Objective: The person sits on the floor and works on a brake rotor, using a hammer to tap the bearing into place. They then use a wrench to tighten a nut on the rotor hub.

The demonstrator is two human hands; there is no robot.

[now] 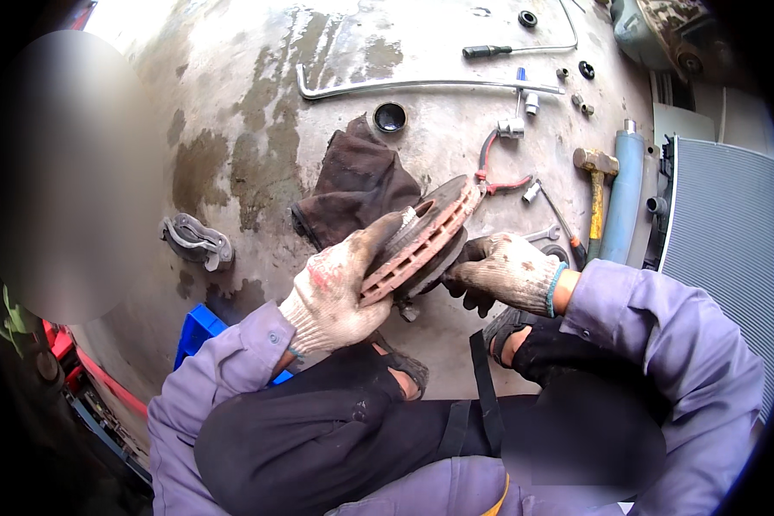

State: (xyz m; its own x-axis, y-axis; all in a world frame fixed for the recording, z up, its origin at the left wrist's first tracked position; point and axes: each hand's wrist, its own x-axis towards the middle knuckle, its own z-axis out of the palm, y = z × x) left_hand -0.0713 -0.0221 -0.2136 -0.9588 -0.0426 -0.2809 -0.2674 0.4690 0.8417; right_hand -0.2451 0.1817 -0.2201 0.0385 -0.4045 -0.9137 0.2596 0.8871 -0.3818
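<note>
While tilted, both hands [421, 279] around disc [426, 236]

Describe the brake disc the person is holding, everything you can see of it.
The brake disc is a round, rusty reddish-brown metal rotor, vented: slots run along its edge between two plates. It is held tilted on edge over the stained concrete floor, its rim turned toward the camera. The left hand, in a dirty white glove, grips its near lower rim; the right hand, also gloved, steadies its far side. A dark brown rag lies just behind it. Its face is mostly hidden.
</note>
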